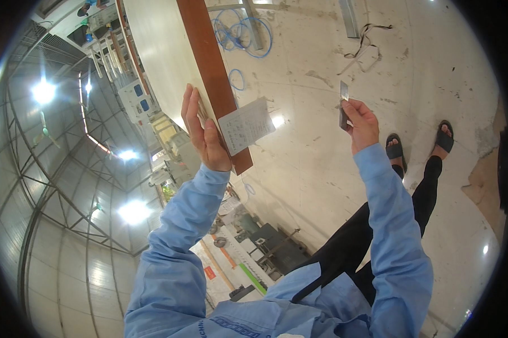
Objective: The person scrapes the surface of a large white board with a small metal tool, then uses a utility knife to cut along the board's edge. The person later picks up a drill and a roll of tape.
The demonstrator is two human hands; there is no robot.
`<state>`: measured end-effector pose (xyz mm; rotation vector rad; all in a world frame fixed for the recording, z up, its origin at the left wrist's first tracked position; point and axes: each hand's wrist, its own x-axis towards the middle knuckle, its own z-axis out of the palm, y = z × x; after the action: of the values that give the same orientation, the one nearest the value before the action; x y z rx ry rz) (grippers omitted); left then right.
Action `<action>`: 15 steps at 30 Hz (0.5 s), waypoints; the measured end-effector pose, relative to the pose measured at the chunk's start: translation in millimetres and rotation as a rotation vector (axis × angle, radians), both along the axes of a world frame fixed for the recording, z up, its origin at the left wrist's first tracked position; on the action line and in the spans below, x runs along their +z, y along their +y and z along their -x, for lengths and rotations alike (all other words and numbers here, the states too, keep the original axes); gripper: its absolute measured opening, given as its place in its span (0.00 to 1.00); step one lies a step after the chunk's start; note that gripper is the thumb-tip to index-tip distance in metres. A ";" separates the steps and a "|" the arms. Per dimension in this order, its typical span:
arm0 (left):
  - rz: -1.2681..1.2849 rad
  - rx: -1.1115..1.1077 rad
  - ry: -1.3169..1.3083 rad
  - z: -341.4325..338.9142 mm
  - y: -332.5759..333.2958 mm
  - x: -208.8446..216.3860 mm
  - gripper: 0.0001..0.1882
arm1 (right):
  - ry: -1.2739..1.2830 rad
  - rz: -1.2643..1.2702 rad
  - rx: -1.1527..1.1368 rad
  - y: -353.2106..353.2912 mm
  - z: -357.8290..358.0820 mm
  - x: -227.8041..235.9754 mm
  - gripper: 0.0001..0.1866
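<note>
A: Which thing is in use on your feed?

B: I have a small bladed tool [344, 92] in the right hand [362, 125], out over the pale floor [310, 174]. Its flat metal blade points away from the wearer's body, and its dark handle shows below the grip.

A: How are those fingers?

B: Closed in a pinch: the thumb presses the tool against curled fingers.

A: And the left hand [207, 141]?

B: Released and nearly straight. From my remote seat I see its fingers laid along the white board [158, 50], close to the brown edge strip [210, 65], with the thumb standing apart from them. It grips nothing that I can make out.

A: Anything beside it?

B: A paper sheet [246, 127] with writing crosses the brown strip and juts past it, right next to the thumb and palm. I can't tell whether skin touches paper.

A: Further out?

B: Beyond the board, a loose blue hose [271, 40] lies coiled on the floor. A dark strap [362, 42] is crumpled near a metal bar [349, 19]. To the right of the tool I get the wearer's black sandals [396, 149].
</note>
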<state>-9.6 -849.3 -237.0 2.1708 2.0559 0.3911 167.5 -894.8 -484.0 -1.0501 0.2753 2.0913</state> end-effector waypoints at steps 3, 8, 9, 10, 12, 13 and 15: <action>-0.001 0.018 0.014 0.8 0.1 -0.4 0.31 | -0.011 0.003 0.000 -0.3 -1.5 -1.2 0.04; 0.003 0.023 0.037 0.4 0.6 -0.4 0.32 | -0.007 0.002 -0.006 0.8 -3.8 -2.5 0.04; 0.004 0.025 0.039 0.1 0.5 -0.3 0.32 | -0.008 0.001 -0.004 0.8 -4.1 -2.6 0.04; 0.002 0.024 0.036 -0.2 0.3 -0.3 0.32 | -0.009 0.005 0.000 0.7 -4.3 -2.6 0.04; 0.002 0.030 0.029 -0.7 0.3 -0.3 0.31 | -0.012 0.012 0.006 0.5 -4.4 -2.6 0.04; 0.002 0.030 0.023 -0.8 0.4 -0.3 0.31 | -0.012 0.013 0.006 0.3 -4.4 -2.7 0.04; -0.001 0.017 0.012 -0.8 0.4 -0.2 0.29 | -0.009 0.010 -0.002 0.0 -4.5 -2.9 0.04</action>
<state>-8.8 -848.9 -237.3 2.1629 2.0822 0.3816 172.0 -894.8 -487.0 -1.0638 0.2827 2.0848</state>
